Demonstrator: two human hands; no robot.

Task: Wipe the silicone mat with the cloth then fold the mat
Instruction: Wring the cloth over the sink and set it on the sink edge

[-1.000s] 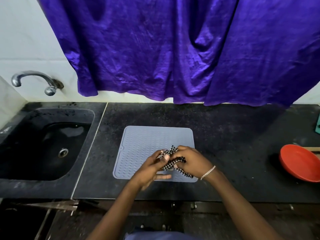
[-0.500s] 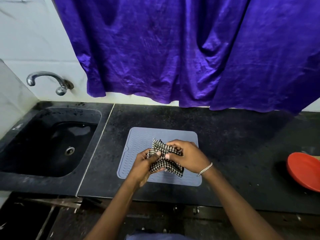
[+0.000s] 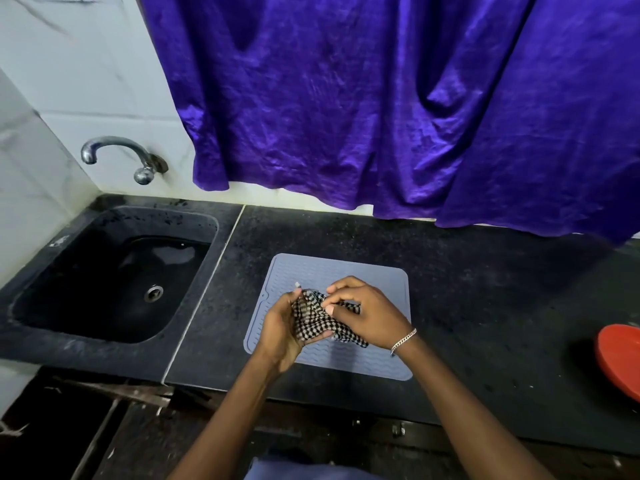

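A grey-blue ribbed silicone mat [image 3: 329,271] lies flat on the black countertop [image 3: 485,289]. Above its middle I hold a bunched black-and-white checked cloth [image 3: 311,318] in both hands. My left hand [image 3: 280,330] grips the cloth from the left, thumb up. My right hand [image 3: 367,310], with a silver bracelet at the wrist, pinches the cloth's upper edge from the right. The hands and cloth hide the mat's centre.
A black sink [image 3: 104,278] with a metal tap [image 3: 121,154] sits to the left. A red bowl [image 3: 620,362] rests at the counter's right edge. A purple curtain [image 3: 381,116] hangs along the back wall, its hem above the counter.
Both hands have kept working the cloth between them above the mat, regripping and bunching it. The camera view has shifted left, so the mat and sink appear further right.
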